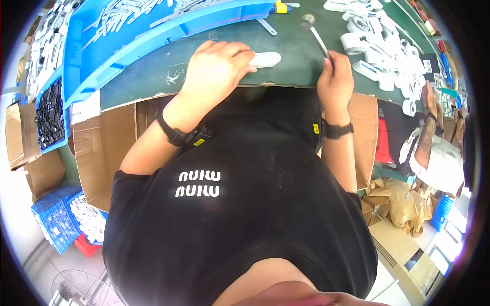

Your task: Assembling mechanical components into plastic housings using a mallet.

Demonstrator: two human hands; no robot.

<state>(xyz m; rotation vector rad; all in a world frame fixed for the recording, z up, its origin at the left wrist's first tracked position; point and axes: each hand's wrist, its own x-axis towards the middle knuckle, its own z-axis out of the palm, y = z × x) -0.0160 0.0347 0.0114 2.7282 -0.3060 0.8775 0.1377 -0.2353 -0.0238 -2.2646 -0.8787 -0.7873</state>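
Note:
My left hand (217,66) is closed on a white flat piece with a rounded end (266,59), held just over the green work surface (291,71) near its front edge. To the right, my right hand (336,81) grips a slim tool with a pale shaft (320,42) and a small round head. That head is blurred, so its exact kind cannot be made out. The tool tilts up and to the left, its head apart from the white piece.
A large blue bin (168,38) of grey-white flat strips stands at the far left. White ring-ended parts (375,46) are heaped at the right. A yellow-and-dark object (280,7) and a loose strip (267,26) lie beyond. Another person's arm (426,137) shows at far right.

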